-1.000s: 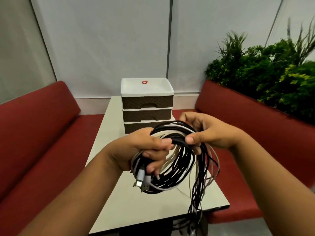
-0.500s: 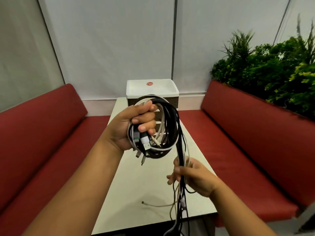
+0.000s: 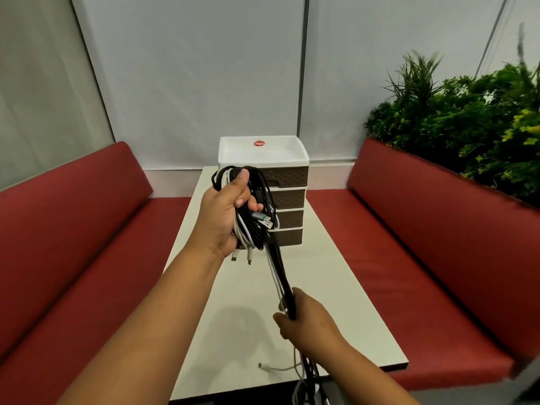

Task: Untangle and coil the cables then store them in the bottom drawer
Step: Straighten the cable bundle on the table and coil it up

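Note:
My left hand (image 3: 223,213) is shut on a coiled bundle of black and white cables (image 3: 257,211), held up in front of the drawer unit. Several plug ends stick out below and right of the fist. A straight run of the same cables slopes down to my right hand (image 3: 304,320), which grips it low over the table. Loose ends trail past that hand and over the near table edge. The drawer unit (image 3: 287,200) has a white top and several brown woven-look drawers, all closed; the bottom drawer (image 3: 289,235) is partly hidden by the bundle.
A narrow white table (image 3: 336,287) runs away from me between two red padded benches (image 3: 73,258). One white cable end (image 3: 273,367) lies near the front edge. Green plants (image 3: 467,118) stand behind the right bench. Pale wall panels close the back.
My left hand has turned the coil edge-on and moved it a little farther out. My right hand has slid down the trailing cables, pulling them straight and taut.

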